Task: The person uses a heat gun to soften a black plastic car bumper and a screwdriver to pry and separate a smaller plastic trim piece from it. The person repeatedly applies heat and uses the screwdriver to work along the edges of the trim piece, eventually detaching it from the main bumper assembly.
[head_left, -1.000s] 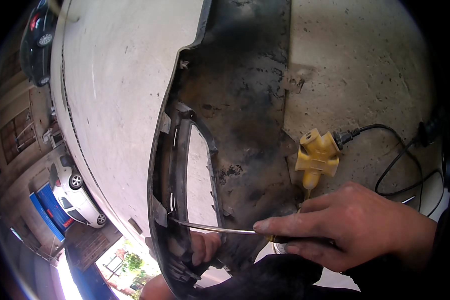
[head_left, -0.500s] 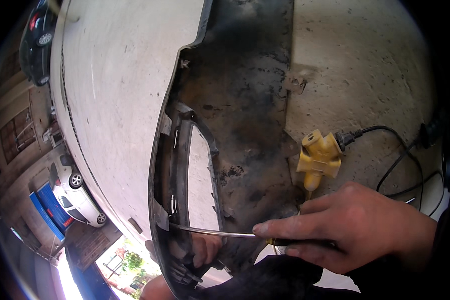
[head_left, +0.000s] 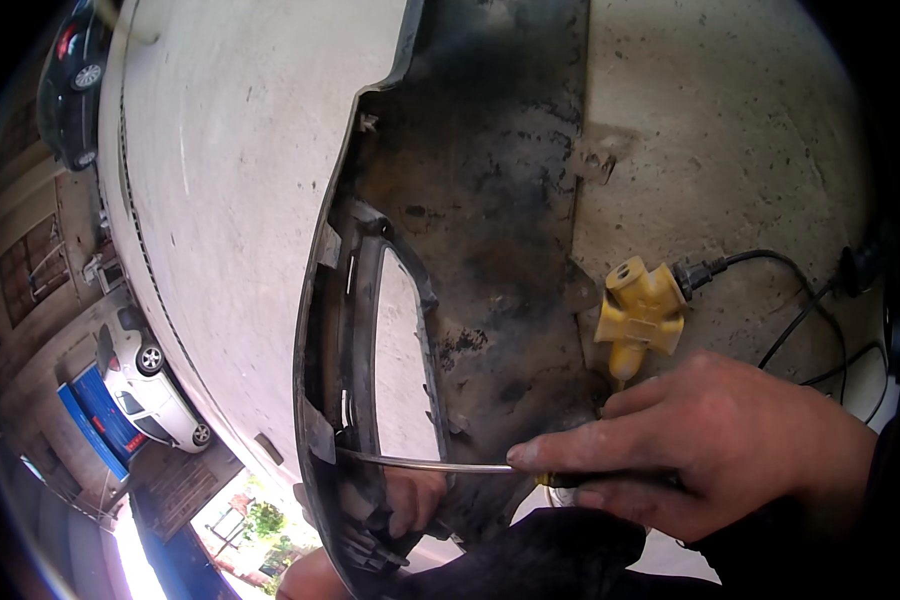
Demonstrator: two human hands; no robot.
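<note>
A dark car bumper (head_left: 490, 230), its dirty inner side toward me, stretches from the top of the view down to my lap. My right hand (head_left: 710, 440) is closed round a screwdriver (head_left: 440, 466), with the index finger lying along its long metal shaft. The handle is mostly hidden in the palm; a bit of yellow shows. The shaft's tip meets the bumper's left edge by a grey tab (head_left: 320, 435). Below the shaft, the curled fingers of my left hand (head_left: 415, 495) show through the bumper's opening, gripping its lower part.
A yellow multi-way socket (head_left: 642, 310) with a black plug and cord (head_left: 785, 262) lies on the concrete floor (head_left: 710, 130), close to my right hand. Far left stand a white car (head_left: 155, 400), a dark car (head_left: 70, 90) and a blue panel (head_left: 95, 410).
My right hand has shifted very slightly, with the screwdriver's tip still at the same edge. The left hand keeps its place.
</note>
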